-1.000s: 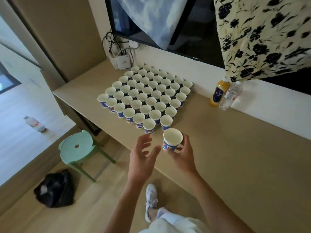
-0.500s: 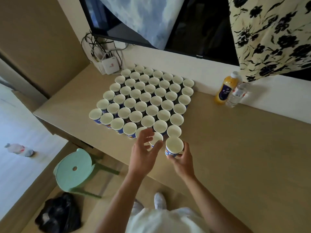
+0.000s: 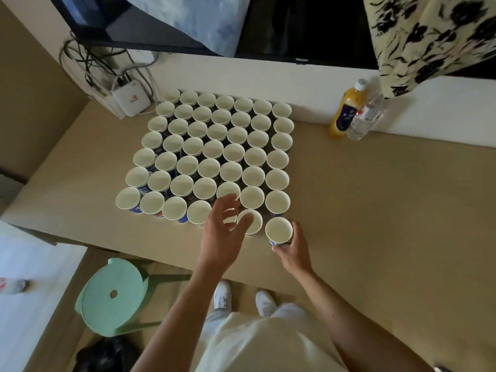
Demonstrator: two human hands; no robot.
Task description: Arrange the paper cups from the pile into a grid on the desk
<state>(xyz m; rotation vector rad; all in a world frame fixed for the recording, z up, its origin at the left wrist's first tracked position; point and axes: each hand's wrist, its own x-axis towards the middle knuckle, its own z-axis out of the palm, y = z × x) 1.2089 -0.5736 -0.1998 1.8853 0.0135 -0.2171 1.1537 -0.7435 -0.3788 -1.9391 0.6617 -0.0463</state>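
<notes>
Right hand (image 3: 292, 251) gripped a paper cup (image 3: 279, 230) at the near-right corner of the grid (image 3: 212, 147); left hand (image 3: 221, 232) hovered spread. The cup needed seating upright, square with the edge rows.

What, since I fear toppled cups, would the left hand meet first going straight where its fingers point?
Probably the second-row cup just beyond the left hand's fingertips, if it is low enough; its height above the rims is unclear.

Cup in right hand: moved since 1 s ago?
Yes. The cup in the right hand came toward the grid, now beside the near row's end cup.
</notes>
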